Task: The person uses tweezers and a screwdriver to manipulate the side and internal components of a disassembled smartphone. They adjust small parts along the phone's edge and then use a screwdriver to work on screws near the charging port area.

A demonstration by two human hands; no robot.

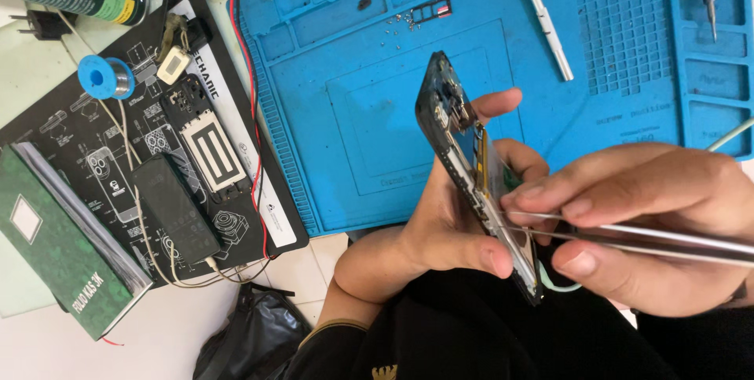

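Probing an opened smartphone [471,168] with metal tweezers [628,238]
Left hand [448,223] grips the phone on edge above the blue repair mat [353,113]; right hand [644,223] pinches the tweezers, tips at its frame.

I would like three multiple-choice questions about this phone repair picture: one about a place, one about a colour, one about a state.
1. Where does the solder spool lie?
A. on the black mat at the left
B. on the blue mat
C. on the green book

2. What colour is the large work mat with compartments?
A. grey
B. blue
C. red

3. How is the opened phone held?
A. flat on the mat
B. closed, in a case
C. on edge in the left hand, off the mat

Answers:
1 A: the spool rests on the black printed mat.
2 B: the mat's surface and rim are blue.
3 C: the left hand grips the phone on edge, while the right hand brings tweezers to it.
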